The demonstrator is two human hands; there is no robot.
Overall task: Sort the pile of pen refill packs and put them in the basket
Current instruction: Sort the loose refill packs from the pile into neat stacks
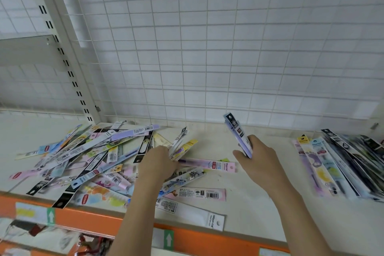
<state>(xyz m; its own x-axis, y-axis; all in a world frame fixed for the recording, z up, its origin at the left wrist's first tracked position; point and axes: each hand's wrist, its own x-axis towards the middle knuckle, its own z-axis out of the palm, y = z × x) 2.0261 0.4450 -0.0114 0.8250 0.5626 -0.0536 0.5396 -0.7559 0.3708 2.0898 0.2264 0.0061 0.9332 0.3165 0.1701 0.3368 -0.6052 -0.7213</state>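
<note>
Both grips closed: right hand holds refill packs, left hand pinches pile packs.

Cream shelf, orange front edge, wire grid behind. Loose pile of refill packs on the left, spilling over the near edge. Left hand at the pile's right side, gripping a few fanned packs. Right hand holds a small upright bundle above the shelf. Neater sorted stack at far right.
</note>
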